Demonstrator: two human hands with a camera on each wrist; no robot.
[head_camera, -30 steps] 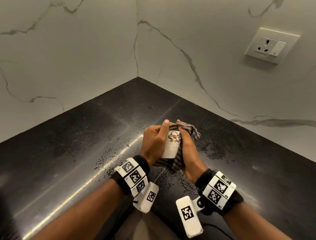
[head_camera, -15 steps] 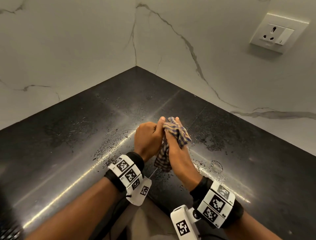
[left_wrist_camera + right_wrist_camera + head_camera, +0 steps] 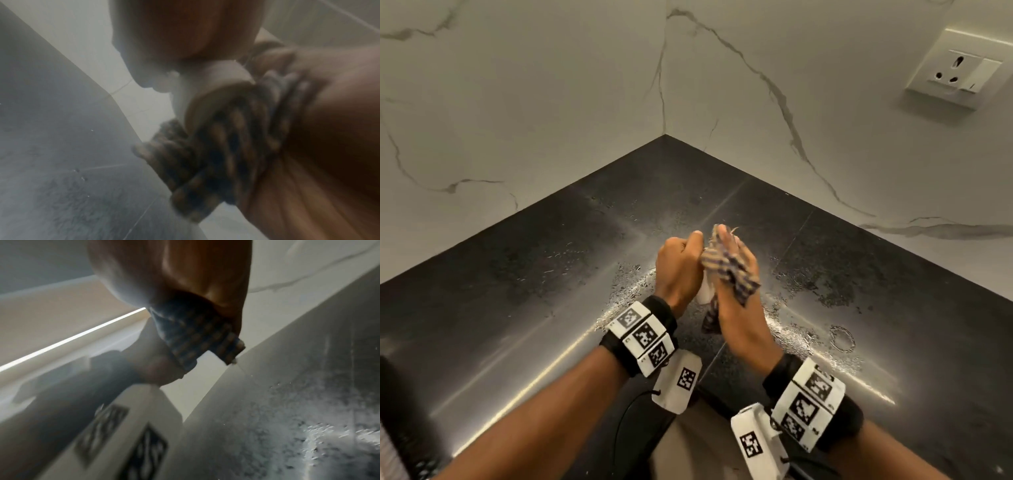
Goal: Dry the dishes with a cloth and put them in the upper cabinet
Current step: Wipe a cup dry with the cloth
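The left hand [image 3: 677,270] has its fingers curled round one white cup [image 3: 703,294], and the right hand [image 3: 736,301] presses one checked cloth [image 3: 726,269] against it with fingers fairly straight, both held above the wet tabletop [image 3: 517,301] in the corner. From the head only a sliver of cup shows between the hands. The blurred left wrist view shows its base [image 3: 207,104] on the cloth [image 3: 226,146]; the right wrist view shows cloth [image 3: 197,337] but no cup.
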